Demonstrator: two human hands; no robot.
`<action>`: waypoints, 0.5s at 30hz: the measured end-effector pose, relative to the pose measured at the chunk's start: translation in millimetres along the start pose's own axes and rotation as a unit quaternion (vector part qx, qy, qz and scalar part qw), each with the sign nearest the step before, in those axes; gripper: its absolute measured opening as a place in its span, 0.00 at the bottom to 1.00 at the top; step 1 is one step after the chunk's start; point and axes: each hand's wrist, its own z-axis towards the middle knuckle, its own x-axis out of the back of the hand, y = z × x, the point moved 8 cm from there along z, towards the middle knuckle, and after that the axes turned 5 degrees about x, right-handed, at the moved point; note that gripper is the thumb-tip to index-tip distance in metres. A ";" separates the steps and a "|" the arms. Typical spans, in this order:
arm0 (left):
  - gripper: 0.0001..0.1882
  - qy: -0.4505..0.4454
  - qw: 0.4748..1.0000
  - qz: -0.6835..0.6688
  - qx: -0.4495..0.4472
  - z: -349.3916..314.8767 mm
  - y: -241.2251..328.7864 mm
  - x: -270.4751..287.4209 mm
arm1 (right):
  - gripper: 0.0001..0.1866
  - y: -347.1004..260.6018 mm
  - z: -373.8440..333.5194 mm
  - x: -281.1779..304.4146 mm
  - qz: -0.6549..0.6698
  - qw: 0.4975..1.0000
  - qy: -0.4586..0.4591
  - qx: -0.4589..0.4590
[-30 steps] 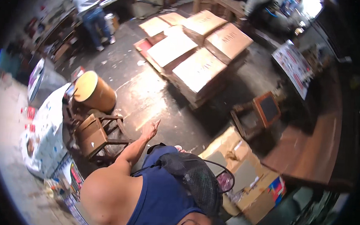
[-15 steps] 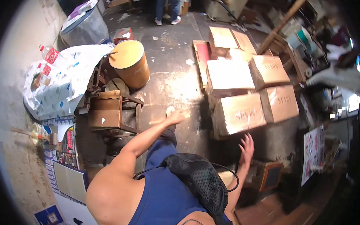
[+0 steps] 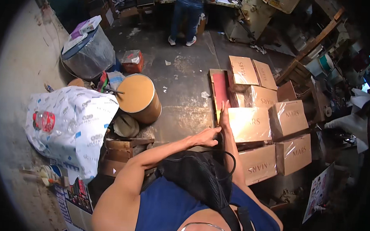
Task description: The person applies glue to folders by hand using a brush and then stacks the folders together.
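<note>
My left hand (image 3: 206, 137) is closed, fingers curled, close beside my right wrist; whether anything small is in it I cannot make out. My right hand (image 3: 225, 114) is raised with its fingers stretched upward, seen nearly edge-on, and no held thing shows in it. Just behind it, on the right, stands a cardboard box (image 3: 249, 124) wrapped in shiny clear film. Another box (image 3: 257, 164) sits nearer to me, to the right of my forearm. A black mesh bag (image 3: 191, 169) hangs across my chest, below both hands.
Several more boxes (image 3: 291, 119) are grouped on the right, beside a red-topped board (image 3: 220, 92). A fibre drum (image 3: 139, 95) stands left, near a table under a patterned white sheet (image 3: 80, 107) with plastic bottles (image 3: 45, 121). Someone in jeans (image 3: 185, 18) stands at the far bench.
My right hand has come up and left, in front of the boxes, and my left hand has moved right to meet it. The view has shifted, so the boxes and drum sit lower.
</note>
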 end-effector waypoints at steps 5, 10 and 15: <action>0.21 0.008 0.985 -0.029 0.170 35.4 -63.0 64.7 | 0.37 -8.0 94.1 -51.7 -0.041 0.994 -0.096 0.028; 0.19 0.072 0.954 -0.064 0.285 92.0 -155.4 122.4 | 0.38 -6.3 180.0 -109.5 -0.078 0.971 -0.216 0.064; 0.22 0.123 0.945 -0.153 0.260 161.7 -234.5 183.8 | 0.41 -2.9 275.8 -153.8 -0.072 0.937 -0.339 0.033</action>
